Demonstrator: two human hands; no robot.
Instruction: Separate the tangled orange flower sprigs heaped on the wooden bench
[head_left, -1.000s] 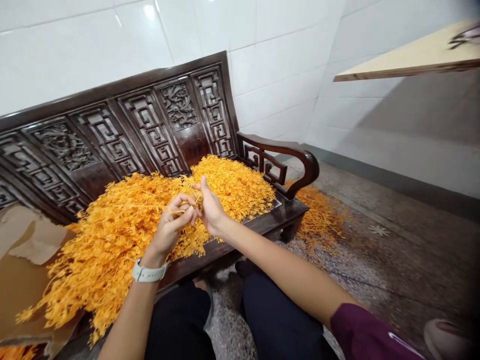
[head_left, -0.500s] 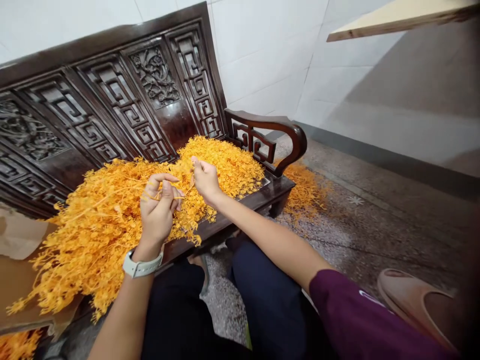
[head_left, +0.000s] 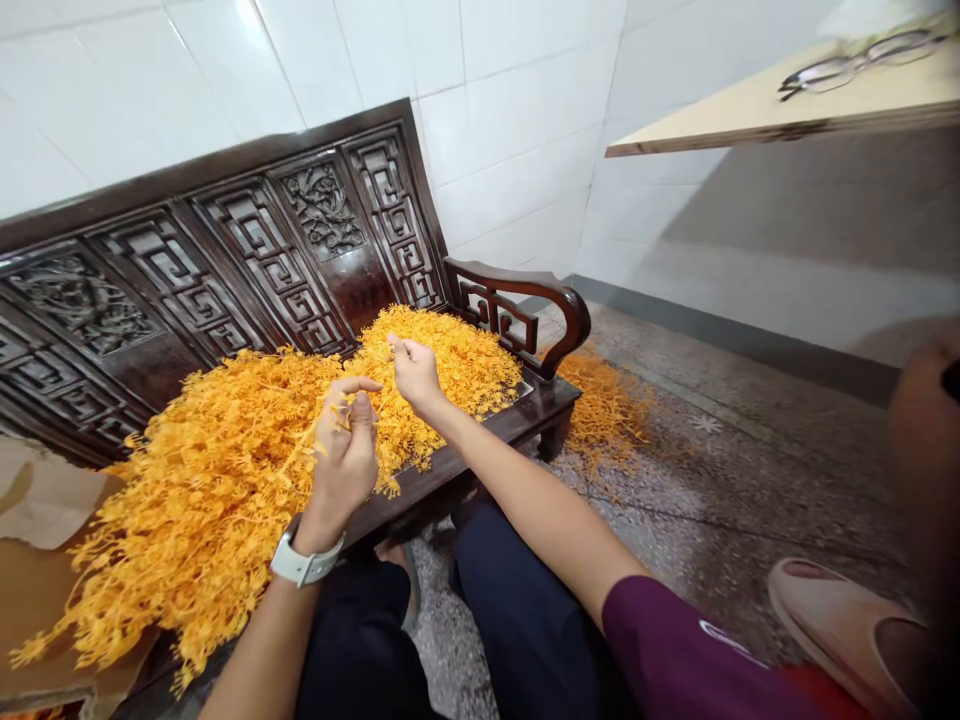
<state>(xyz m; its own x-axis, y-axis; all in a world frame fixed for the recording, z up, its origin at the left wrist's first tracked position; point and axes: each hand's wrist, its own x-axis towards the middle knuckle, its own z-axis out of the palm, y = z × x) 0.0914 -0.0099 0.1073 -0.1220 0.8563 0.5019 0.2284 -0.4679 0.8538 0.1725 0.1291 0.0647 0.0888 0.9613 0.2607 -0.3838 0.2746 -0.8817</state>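
My left hand (head_left: 346,450), with a pale watch on its wrist, has its fingers curled around a yellow-orange artificial flower sprig (head_left: 321,436). Parts of the sprig show at the palm and between the fingers. Just beyond it to the right, my right hand (head_left: 417,374) is closed in a pinch; whatever is at its fingertips is too small to make out. Both hands hover over the bench, in front of a large heap of orange artificial sprigs (head_left: 225,470) on the left and a second pile of orange blossoms (head_left: 465,350) on the right.
The dark carved wooden bench (head_left: 442,455) has a curved armrest (head_left: 574,315). Loose orange stems (head_left: 607,405) lie on the floor beside it. A cardboard box (head_left: 37,590) sits at left. Glasses (head_left: 832,72) rest on a wooden board (head_left: 720,115). A slipper (head_left: 832,615) appears at lower right.
The view has tilted up, bringing the glasses into sight. My left hand has moved right, nearer my right hand, and the stem piece that showed between them is no longer visible there.
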